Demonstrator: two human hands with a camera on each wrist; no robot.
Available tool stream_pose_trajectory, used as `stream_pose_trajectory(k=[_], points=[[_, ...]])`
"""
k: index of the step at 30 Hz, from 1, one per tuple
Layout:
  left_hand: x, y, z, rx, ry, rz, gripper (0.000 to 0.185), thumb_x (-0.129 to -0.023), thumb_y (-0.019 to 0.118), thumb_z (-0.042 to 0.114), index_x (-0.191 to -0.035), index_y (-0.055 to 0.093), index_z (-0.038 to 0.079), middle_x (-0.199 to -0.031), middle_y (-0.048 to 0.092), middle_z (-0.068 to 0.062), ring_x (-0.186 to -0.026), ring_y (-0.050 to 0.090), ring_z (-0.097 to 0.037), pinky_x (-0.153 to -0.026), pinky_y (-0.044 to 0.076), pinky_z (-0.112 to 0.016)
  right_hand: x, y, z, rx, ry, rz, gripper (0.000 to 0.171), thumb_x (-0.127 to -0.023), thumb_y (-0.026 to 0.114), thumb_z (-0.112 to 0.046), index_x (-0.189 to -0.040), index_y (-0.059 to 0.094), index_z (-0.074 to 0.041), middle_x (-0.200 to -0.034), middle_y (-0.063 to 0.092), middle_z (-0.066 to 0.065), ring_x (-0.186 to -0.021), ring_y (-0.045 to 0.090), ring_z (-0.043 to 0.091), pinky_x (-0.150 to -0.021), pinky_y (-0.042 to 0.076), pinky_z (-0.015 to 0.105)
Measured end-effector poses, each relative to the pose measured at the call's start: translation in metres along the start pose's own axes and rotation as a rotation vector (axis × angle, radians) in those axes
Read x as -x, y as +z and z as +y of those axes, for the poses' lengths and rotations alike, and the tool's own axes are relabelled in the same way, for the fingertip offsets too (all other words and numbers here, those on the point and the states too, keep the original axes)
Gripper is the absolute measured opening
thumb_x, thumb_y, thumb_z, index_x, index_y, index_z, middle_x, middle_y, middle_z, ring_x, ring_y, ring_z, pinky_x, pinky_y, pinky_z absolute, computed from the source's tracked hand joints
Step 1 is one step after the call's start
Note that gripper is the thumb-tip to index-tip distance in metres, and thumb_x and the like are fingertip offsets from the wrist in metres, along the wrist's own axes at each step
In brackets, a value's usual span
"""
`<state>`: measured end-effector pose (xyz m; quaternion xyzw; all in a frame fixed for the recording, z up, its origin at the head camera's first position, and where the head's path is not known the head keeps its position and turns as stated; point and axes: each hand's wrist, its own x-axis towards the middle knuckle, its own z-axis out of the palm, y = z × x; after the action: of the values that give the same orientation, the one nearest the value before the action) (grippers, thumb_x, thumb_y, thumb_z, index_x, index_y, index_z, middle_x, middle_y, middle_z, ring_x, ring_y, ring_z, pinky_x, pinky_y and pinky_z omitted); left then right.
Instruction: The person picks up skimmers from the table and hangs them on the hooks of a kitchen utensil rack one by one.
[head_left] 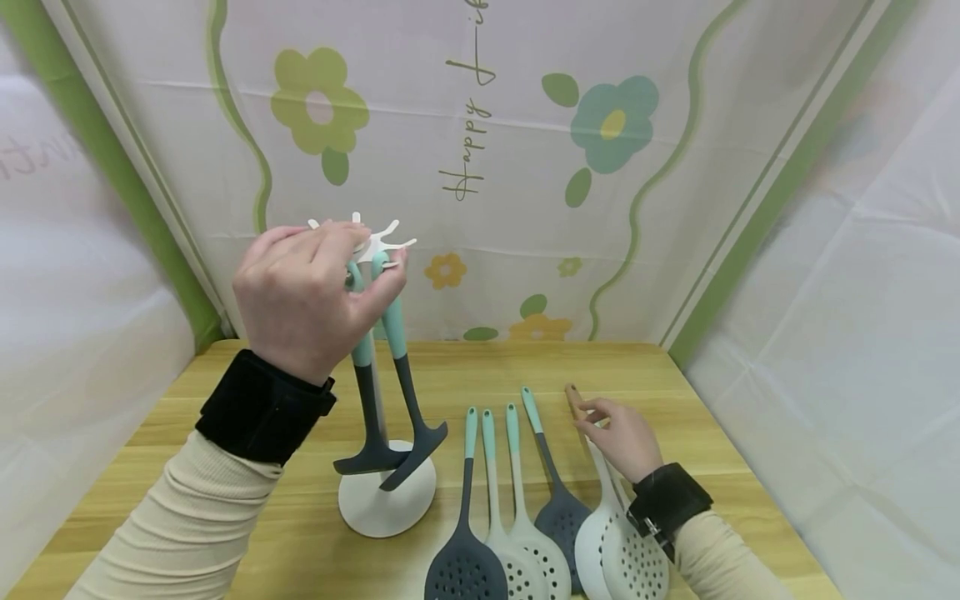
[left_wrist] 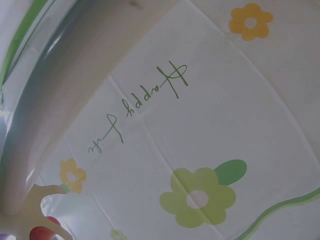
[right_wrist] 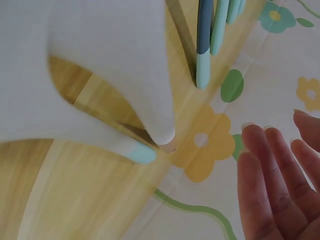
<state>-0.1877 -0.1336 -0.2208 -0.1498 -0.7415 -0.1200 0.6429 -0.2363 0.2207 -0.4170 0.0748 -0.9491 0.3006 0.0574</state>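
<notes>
My left hand grips the top of a white utensil stand, its thumb beside a hook. Two utensils hang there by teal handles, a dark one and another dark one, their heads seen edge-on. In the left wrist view the hook crown shows at the lower left corner, with a reddish fingertip behind it. My right hand hovers by the brown handle end of a pale utensil. In the right wrist view its fingers are extended, apart from the pale handles.
Right of the stand lie a dark slotted spoon, pale skimmers, a dark slotted utensil and a pale perforated one, side by side on the wooden table. A flowered curtain rises behind the table's far edge.
</notes>
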Motion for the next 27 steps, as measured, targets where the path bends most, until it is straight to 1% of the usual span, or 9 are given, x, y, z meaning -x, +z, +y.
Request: stream_pose_trajectory(k=[6, 11, 19, 22, 27], points=[[0.000, 0.000, 0.000, 0.003, 0.003, 0.001, 0.037, -0.084, 0.060, 0.036, -0.081, 0.072, 0.000, -0.073, 0.073, -0.016, -0.065, 0.067, -0.036, -0.074, 0.056, -0.050, 0.002, -0.001, 0.003, -0.009, 0.031, -0.017, 0.033, -0.092, 0.067, -0.024, -0.120, 0.069, -0.007, -0.099, 0.074, 0.011, -0.073, 0.066, 0.015, -0.058, 0.048, 0.028], [0.000, 0.000, -0.001, 0.004, 0.003, -0.002, 0.039, -0.085, 0.059, 0.037, -0.083, 0.073, 0.000, -0.075, 0.074, -0.016, -0.067, 0.069, -0.036, -0.074, 0.056, -0.050, 0.003, -0.002, 0.006, 0.004, 0.033, -0.019, 0.034, -0.092, 0.067, -0.027, -0.120, 0.070, -0.007, -0.098, 0.074, 0.009, -0.072, 0.065, 0.013, -0.058, 0.047, 0.027], [0.000, 0.000, 0.000, 0.003, -0.003, -0.002, 0.040, -0.085, 0.059, 0.037, -0.084, 0.074, 0.000, -0.078, 0.075, -0.016, -0.070, 0.070, -0.037, -0.075, 0.056, -0.051, 0.004, -0.005, 0.013, 0.046, 0.025, -0.051, 0.038, -0.092, 0.067, -0.029, -0.121, 0.068, -0.005, -0.101, 0.073, 0.012, -0.079, 0.067, 0.019, -0.061, 0.050, 0.030], [0.000, 0.000, 0.000, 0.003, -0.004, 0.001, 0.039, -0.085, 0.059, 0.037, -0.084, 0.073, 0.000, -0.078, 0.075, -0.016, -0.070, 0.069, -0.037, -0.075, 0.056, -0.051, 0.004, -0.006, 0.016, 0.067, 0.014, -0.063, 0.037, -0.091, 0.068, -0.027, -0.119, 0.068, -0.003, -0.101, 0.074, 0.012, -0.084, 0.069, 0.024, -0.065, 0.053, 0.035], [0.000, 0.000, 0.000, 0.006, -0.003, 0.008, 0.038, -0.084, 0.060, 0.036, -0.084, 0.074, 0.001, -0.078, 0.075, -0.016, -0.071, 0.070, -0.037, -0.075, 0.056, -0.050, 0.005, -0.006, 0.022, 0.077, 0.011, -0.074, 0.035, -0.090, 0.069, -0.023, -0.118, 0.068, -0.002, -0.098, 0.074, 0.012, -0.089, 0.069, 0.029, -0.068, 0.054, 0.039]])
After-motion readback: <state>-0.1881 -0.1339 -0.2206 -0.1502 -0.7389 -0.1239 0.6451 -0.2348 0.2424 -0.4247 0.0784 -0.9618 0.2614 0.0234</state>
